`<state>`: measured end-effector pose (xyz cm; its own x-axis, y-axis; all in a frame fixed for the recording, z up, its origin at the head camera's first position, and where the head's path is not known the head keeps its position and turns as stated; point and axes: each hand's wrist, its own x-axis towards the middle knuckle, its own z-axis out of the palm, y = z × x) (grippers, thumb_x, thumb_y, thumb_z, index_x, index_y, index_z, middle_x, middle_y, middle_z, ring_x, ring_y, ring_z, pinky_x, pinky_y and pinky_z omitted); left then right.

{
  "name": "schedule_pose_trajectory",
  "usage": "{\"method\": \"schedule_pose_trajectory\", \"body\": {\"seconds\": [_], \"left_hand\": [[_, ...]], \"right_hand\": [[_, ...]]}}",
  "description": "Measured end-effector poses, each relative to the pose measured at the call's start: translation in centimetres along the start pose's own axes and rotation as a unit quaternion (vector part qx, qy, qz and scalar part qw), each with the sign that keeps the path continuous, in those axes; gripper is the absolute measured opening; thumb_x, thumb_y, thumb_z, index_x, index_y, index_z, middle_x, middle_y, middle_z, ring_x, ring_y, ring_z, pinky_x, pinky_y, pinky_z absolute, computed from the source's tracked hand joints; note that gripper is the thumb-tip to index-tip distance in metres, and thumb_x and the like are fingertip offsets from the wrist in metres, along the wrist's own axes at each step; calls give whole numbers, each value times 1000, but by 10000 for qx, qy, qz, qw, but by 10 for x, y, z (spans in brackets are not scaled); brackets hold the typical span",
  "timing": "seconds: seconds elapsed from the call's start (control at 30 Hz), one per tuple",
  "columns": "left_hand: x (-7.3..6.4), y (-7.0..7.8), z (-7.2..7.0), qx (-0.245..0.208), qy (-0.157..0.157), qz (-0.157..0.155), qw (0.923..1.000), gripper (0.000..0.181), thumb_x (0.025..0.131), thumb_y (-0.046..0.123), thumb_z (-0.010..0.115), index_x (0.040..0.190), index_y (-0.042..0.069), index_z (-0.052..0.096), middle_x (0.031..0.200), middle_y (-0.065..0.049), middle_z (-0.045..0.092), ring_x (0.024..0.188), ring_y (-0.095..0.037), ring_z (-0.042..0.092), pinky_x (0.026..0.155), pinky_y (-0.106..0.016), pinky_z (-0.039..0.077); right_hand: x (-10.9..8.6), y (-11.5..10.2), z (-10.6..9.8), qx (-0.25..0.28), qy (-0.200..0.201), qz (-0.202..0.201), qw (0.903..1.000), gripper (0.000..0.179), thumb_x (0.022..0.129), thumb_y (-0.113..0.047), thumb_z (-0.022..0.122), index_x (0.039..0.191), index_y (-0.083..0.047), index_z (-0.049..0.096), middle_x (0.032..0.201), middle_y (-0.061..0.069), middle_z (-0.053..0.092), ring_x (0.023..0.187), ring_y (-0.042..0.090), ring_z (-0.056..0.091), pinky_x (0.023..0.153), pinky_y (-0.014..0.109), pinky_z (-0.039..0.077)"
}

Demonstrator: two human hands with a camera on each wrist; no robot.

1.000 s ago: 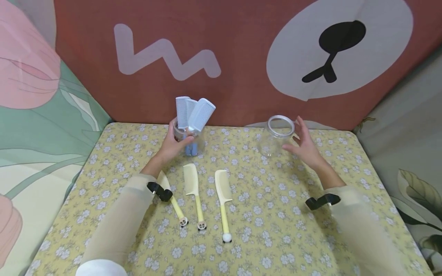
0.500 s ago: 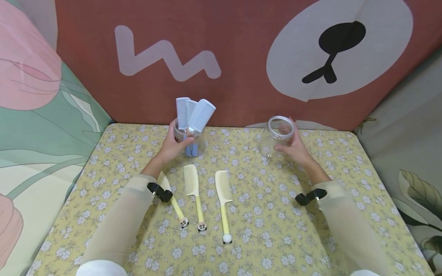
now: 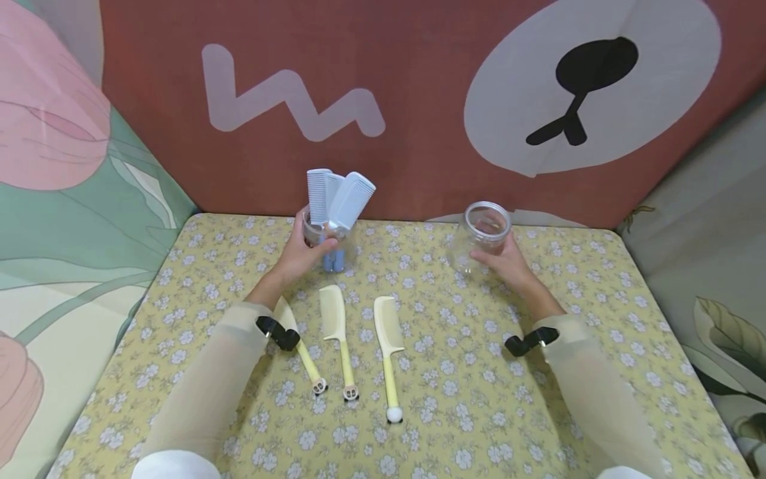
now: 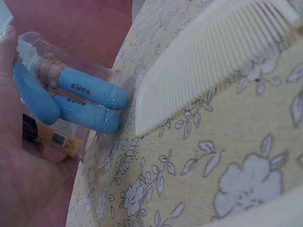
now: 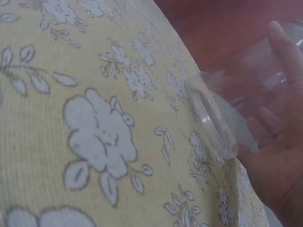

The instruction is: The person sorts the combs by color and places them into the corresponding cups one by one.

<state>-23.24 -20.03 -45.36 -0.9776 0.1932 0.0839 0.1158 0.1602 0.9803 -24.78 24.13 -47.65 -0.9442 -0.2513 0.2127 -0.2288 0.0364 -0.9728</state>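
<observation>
My left hand (image 3: 302, 251) grips a clear jar (image 4: 92, 151) that stands near the table's back edge. Several light blue combs (image 3: 353, 199) stand in it, teeth ends up, their blue handles (image 4: 87, 87) showing through the wall in the left wrist view. My right hand (image 3: 509, 263) is curled round a second clear jar (image 3: 473, 249), which holds nothing; its thumb lies across the front of the wall. Between the arms lie three cream combs with yellow handles: a left one (image 3: 308, 362) partly under the left forearm, a middle one (image 3: 334, 316) and a right one (image 3: 387, 326).
The table (image 3: 467, 392) has a yellow flowered cloth. A reddish-brown backdrop (image 3: 419, 153) with a bear's muzzle rises right behind its back edge. Printed fabric panels stand at the left (image 3: 137, 219) and right (image 3: 676, 253) sides.
My right hand has moved left and closed round the empty jar from an open pose beside it. The left hand, its jar and the combs have stayed where they were.
</observation>
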Motion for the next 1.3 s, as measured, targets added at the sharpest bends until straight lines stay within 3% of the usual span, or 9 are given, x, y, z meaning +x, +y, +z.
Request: {"method": "schedule_pose_trajectory", "body": {"seconds": [0.1,0.23,0.47,0.67,0.77,0.9,1.0,1.17,1.3], "left_hand": [[0,2,0,-57,-33,-4,10000,90,98,17,69,163,23,7,160,-15,30,142,-31,36,118,-49,31],[-2,8,-2,-25,-115,-145,9998,91,98,16,68,163,22,5,161,-16,28,146,-32,32,119,-48,28],[-13,36,-6,303,-392,-558,9972,98,99,17,68,163,15,-6,168,-17,9,154,-36,13,123,-54,16],[-19,18,-28,940,-579,-415,9930,107,95,49,67,164,15,-8,169,-17,6,155,-38,10,121,-60,16],[-27,18,-43,1355,-618,-351,9882,98,100,44,62,164,10,-5,168,-21,8,154,-39,11,120,-61,16],[-42,24,-62,2002,-618,-389,9770,85,105,25,59,164,7,0,167,-23,12,153,-42,14,120,-62,17],[-54,25,-72,2402,-689,-372,9676,83,104,22,61,163,4,4,166,-25,16,152,-44,16,118,-64,18],[-74,21,-78,2850,-981,-313,9530,90,99,22,70,162,1,10,164,-29,16,149,-50,16,115,-69,20],[-87,10,-79,2965,-1100,-253,9484,91,95,21,75,162,1,16,164,-27,19,148,-52,18,114,-70,23]], "right_hand": [[1,0,-1,206,-64,-9,9998,84,90,16,65,158,-9,23,156,33,29,134,14,46,117,45,35],[2,2,-1,183,-150,45,9997,84,91,11,68,158,-10,23,156,32,29,134,14,46,112,33,42],[1,2,-2,-97,-174,137,9997,84,92,6,70,159,-12,21,158,28,31,138,18,43,105,23,44],[-1,3,-1,-372,-135,371,9985,84,93,2,71,159,-15,22,156,23,36,140,32,42,110,34,41],[-1,2,-1,-331,-105,376,9987,84,93,3,70,159,-14,21,157,22,35,141,36,40,110,33,41],[0,2,-1,-223,-78,324,9992,83,93,7,68,159,-13,22,158,22,34,140,29,41,111,32,41],[1,3,-2,-177,-94,296,9994,83,92,8,68,159,-13,22,158,23,33,139,25,42,112,34,40],[1,4,-3,-298,-49,375,9988,83,93,4,70,158,-14,23,157,23,35,137,25,45,105,24,44],[-1,3,-3,-336,-52,366,9987,84,92,3,71,159,-15,23,157,24,34,137,25,45,105,23,44]]}}
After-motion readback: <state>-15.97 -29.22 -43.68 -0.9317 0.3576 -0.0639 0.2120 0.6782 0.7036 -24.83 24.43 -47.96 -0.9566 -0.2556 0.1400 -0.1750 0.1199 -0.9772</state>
